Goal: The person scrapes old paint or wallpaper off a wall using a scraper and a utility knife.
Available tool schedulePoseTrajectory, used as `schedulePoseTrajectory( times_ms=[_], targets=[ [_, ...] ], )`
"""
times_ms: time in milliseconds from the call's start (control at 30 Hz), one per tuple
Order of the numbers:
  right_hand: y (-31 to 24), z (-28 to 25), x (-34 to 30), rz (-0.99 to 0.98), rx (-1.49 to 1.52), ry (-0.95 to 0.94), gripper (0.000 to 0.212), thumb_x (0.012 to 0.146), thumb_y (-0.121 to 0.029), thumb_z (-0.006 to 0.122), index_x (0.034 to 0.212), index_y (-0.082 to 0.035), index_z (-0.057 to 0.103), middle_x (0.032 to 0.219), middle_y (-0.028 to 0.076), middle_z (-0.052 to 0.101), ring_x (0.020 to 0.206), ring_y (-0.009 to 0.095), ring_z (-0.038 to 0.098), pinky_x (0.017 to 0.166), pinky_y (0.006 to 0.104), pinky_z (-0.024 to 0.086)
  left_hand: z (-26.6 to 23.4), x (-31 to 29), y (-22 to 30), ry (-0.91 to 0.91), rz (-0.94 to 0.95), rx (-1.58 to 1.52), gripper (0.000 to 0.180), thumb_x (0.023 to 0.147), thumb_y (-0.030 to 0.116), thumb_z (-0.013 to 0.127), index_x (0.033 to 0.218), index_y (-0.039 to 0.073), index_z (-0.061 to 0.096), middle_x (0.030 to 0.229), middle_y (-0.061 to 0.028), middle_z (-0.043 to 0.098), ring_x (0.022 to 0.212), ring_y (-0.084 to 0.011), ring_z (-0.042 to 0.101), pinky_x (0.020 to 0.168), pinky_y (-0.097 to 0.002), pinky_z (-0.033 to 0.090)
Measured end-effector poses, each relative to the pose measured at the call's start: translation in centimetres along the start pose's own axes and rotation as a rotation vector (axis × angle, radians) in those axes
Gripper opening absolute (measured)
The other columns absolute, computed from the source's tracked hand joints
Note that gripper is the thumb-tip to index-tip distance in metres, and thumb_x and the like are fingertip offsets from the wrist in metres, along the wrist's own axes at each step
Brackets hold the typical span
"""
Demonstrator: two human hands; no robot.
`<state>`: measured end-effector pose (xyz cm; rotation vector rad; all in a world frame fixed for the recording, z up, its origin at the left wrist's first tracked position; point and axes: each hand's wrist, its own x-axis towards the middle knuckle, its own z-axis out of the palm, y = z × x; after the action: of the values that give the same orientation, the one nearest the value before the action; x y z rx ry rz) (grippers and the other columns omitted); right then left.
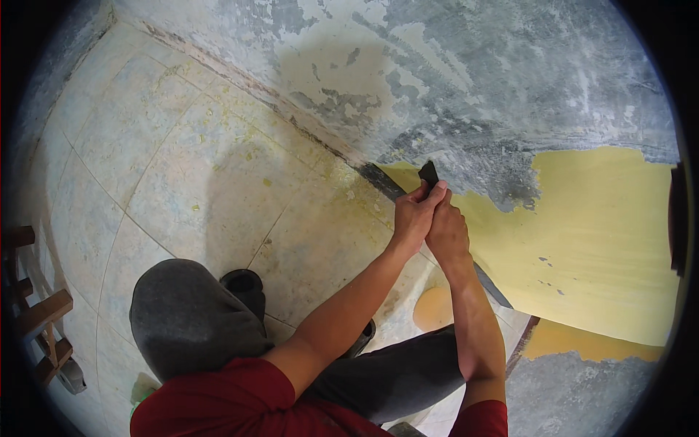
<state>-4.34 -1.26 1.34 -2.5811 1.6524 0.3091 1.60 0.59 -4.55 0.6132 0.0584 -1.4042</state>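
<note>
Both of my hands are closed together around a dark scraper, its flat black blade (429, 172) pointing up at the wall. My left hand (413, 217) wraps the tool from the left side, and my right hand (448, 231) grips just beside it; most of the handle is hidden in my fingers. The blade lies at the border between the yellow paint (582, 233) and the bare grey wall (510, 87). Ragged paint edges run right of the blade. A dark skirting strip (382, 180) follows the wall's foot near my left hand.
Tiled floor (167, 175) carries scattered yellow paint flakes (249, 137) along the wall. Wooden furniture (45, 315) stands at the far left. My bent knee (189, 313) is in front, with a dark shoe (244, 285) beside it. A round tan object (432, 307) lies below my right hand.
</note>
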Motion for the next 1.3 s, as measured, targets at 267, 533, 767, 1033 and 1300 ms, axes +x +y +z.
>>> schedulePoseTrajectory(
  times_ms=[267,533,767,1033,1300],
  targets=[
    [-0.3,0.1,0.3,0.007,0.042,0.022,0.028,0.094,-0.020,0.049,0.108,0.003,0.043,0.079,0.029,0.065,0.072,0.046,0.067,0.064,0.0521,0.056,-0.2,0.6,0.2,0.021,0.033,0.098,0.024,0.092,0.026,0.070,0.094,0.003,0.070,0.084,0.0036,0.063,0.073,-0.0027,0.052,0.065,-0.0206,0.044],
    [-0.1,-0.4,-0.2,0.042,0.085,-0.005,0.026,0.094,-0.019,0.048,0.107,0.002,0.043,0.080,0.029,0.065,0.074,0.046,0.067,0.065,0.0516,0.056,0.5,0.1,-0.4,0.061,0.039,0.090,0.024,0.093,0.027,0.069,0.093,0.003,0.071,0.082,0.0034,0.063,0.071,-0.0032,0.052,0.062,-0.0217,0.045],
    [-1.1,0.1,0.2,0.035,0.036,-0.017,0.026,0.097,-0.022,0.045,0.105,0.002,0.043,0.081,0.028,0.066,0.074,0.045,0.067,0.065,0.0513,0.056,-0.9,0.7,-0.4,0.005,0.006,-0.008,0.023,0.092,0.028,0.071,0.092,0.005,0.070,0.083,0.0030,0.063,0.074,-0.0034,0.054,0.064,-0.0213,0.045],
    [-1.0,1.1,0.4,-0.001,0.008,0.013,0.028,0.098,-0.024,0.044,0.107,0.002,0.043,0.081,0.028,0.066,0.074,0.046,0.067,0.066,0.0523,0.056,-1.0,0.7,-0.4,0.012,0.049,0.003,0.023,0.092,0.027,0.070,0.093,0.003,0.070,0.085,0.0029,0.064,0.073,-0.0042,0.055,0.065,-0.0225,0.047],
    [-1.3,1.0,0.5,0.048,-0.010,-0.016,0.028,0.098,-0.024,0.044,0.111,0.000,0.042,0.082,0.028,0.066,0.075,0.046,0.067,0.066,0.0522,0.056,-1.5,0.9,0.5,-0.009,-0.012,-0.053,0.025,0.091,0.028,0.071,0.096,0.003,0.070,0.086,0.0022,0.065,0.075,-0.0045,0.056,0.066,-0.0223,0.048]
  ],
)
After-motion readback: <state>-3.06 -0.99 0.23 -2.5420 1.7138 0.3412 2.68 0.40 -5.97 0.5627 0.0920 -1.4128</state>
